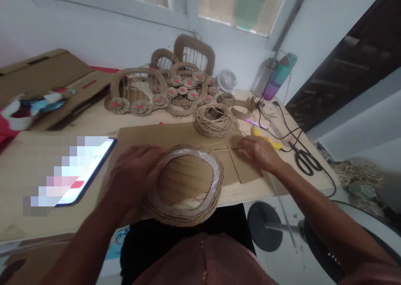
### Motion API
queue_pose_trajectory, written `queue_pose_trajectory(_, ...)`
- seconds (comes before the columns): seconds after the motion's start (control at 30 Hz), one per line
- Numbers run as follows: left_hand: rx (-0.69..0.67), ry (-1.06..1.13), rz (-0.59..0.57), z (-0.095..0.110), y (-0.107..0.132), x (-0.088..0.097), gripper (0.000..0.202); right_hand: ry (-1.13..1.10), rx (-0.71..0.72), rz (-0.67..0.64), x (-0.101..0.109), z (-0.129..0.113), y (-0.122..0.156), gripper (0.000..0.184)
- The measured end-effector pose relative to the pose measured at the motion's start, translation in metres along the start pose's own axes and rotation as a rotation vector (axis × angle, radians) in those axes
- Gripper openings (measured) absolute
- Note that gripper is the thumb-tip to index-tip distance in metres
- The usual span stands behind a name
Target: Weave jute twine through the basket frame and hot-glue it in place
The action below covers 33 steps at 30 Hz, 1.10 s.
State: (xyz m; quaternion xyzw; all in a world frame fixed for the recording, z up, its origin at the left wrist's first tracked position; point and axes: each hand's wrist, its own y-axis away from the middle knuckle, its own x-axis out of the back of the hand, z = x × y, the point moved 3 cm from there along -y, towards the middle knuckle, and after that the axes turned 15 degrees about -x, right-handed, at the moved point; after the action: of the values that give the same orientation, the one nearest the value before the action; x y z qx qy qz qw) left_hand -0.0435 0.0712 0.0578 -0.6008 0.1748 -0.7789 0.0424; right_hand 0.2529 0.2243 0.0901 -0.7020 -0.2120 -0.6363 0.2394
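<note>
My left hand (134, 172) grips the left rim of a round ring wound with jute twine (188, 184), holding it at the table's front edge over a flat cardboard sheet (150, 134). From the ring a strand of twine (230, 149) runs right to my right hand (258, 151), which rests on the cardboard with fingers closed on that strand. A loose coil of jute twine (214, 118) lies just behind my right hand.
A phone (84, 168) lies left of the ring. Finished jute frames with red-centred flowers (169, 88) stand at the back. A yellow glue gun (269, 141), black scissors (305, 159), cables, a small fan (227, 80) and a bottle (277, 78) crowd the right side. Cardboard boxes (46, 80) sit at left.
</note>
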Motion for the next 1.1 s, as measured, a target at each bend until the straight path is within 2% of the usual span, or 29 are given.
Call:
queue_pose_trajectory(0.07,-0.051,0.030,-0.041,0.003,-0.028,-0.006,0.036,-0.004,0.025,-0.070,-0.011,-0.016,-0.007,0.023)
queue_pose_trajectory(0.13,-0.102,0.077,-0.108,0.006,-0.050,-0.014,0.031,0.036,-0.008,-0.116,-0.019,-0.020,-0.014,0.022)
queue_pose_trajectory(0.23,-0.178,0.126,-0.184,0.008,-0.067,-0.023,0.032,0.100,-0.070,-0.155,-0.023,-0.017,-0.019,0.018)
queue_pose_trajectory(0.33,-0.187,0.104,-0.204,0.007,-0.070,-0.027,0.033,0.121,-0.097,-0.169,-0.022,-0.017,-0.017,0.013)
queue_pose_trajectory(0.57,-0.033,0.007,-0.313,0.012,-0.065,-0.024,0.029,0.120,-0.143,-0.158,-0.017,-0.033,0.005,0.012)
queue_pose_trajectory(0.73,0.009,-0.024,-0.338,0.014,-0.062,-0.024,0.025,0.045,-0.241,-0.106,-0.013,-0.042,0.020,0.013)
queue_pose_trajectory(0.87,0.003,-0.054,-0.355,0.017,-0.062,-0.021,0.028,0.060,-0.319,-0.095,-0.014,-0.044,0.023,0.014)
queue_pose_trajectory(0.97,-0.038,-0.036,-0.321,0.021,-0.068,-0.017,0.030,0.056,-0.340,-0.098,-0.016,-0.046,0.023,0.014)
queue_pose_trajectory(1.1,-0.138,0.162,-0.253,0.026,-0.086,-0.023,0.027,0.046,-0.355,-0.092,-0.014,-0.049,0.024,0.014)
